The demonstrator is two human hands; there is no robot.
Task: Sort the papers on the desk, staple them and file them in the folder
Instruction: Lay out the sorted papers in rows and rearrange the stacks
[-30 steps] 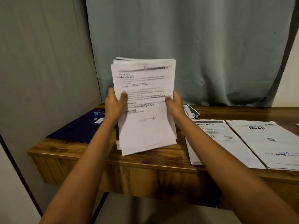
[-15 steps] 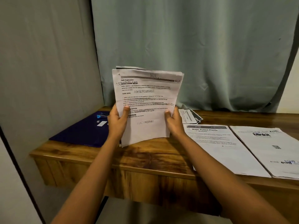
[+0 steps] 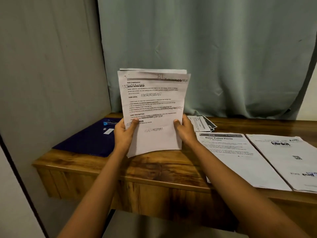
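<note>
**Item 1 – paper sheaf** [image 3: 154, 109]: several printed sheets held upright over mid worktop [image 3: 163, 170], print facing camera. Top edges uneven, rear sheets peek above the front one. Heading "Desk Organization" legible, pen scribbles over some lines. Lower edge sits close over the wood; touching or not, can't tell

**Item 2 – left hand** [image 3: 124, 133]: grips sheaf's lower left edge, thumb on front, fingers curled behind

**Item 3 – right hand** [image 3: 184, 133]: grips lower right edge, thumb on front, fingers behind

**Item 4 – folder** [image 3: 85, 141]: dark blue, lying flat at worktop's left end near the wall [image 3: 42, 66]. Its near corner is close to the front edge. It carries a white label [image 3: 109, 131] and a small blue object [image 3: 109, 122], type unclear

**Item 5 – "Water Potted Plants" sheet** [image 3: 236, 160]: flat, right of sheaf, near left corner reaching the worktop's front edge

**Item 6 – "blinkit" sheet** [image 3: 288, 160]: flat, just beside item 5 on its right, long edges almost touching. Far side cut by frame

**Item 7 – printed slips** [image 3: 202, 124]: small fanned pile at rear, just behind right hand, by the curtain [image 3: 205, 48]

**Open room:** strip of bare wood betw. folder and item 5, under the sheaf, running to the front edge
</note>
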